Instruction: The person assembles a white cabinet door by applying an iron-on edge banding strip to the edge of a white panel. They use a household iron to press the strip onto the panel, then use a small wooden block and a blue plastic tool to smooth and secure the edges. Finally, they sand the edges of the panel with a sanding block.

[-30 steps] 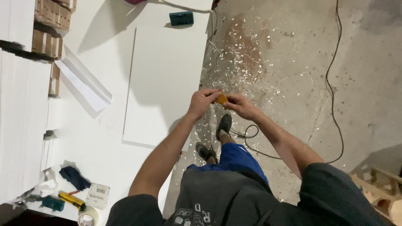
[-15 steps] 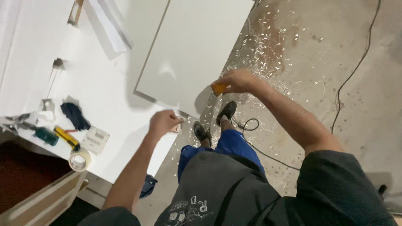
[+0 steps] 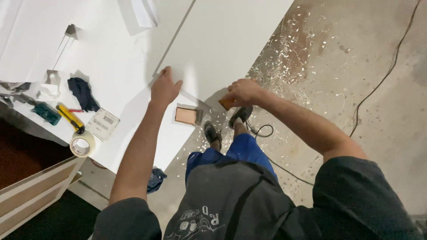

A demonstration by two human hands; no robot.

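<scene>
Right now the left hand point(image 3: 164, 86) lies flat, fingers spread, on the white board point(image 3: 222, 40). The right hand point(image 3: 242, 91) pinches a small orange block point(image 3: 227, 103) at the board's near corner. Shavings point(image 3: 284, 58) already lie beyond those fingers; the corner looks unfinished.

Left hand point(image 3: 164, 86) left the orange block point(image 3: 227, 103), now pressed flat on the white panel point(image 3: 222, 40) near its corner. Right hand point(image 3: 242, 91) alone grips the block, now lowered to the panel's edge. A small brown square piece point(image 3: 186, 115) now shows on the table point(image 3: 115, 62).
</scene>
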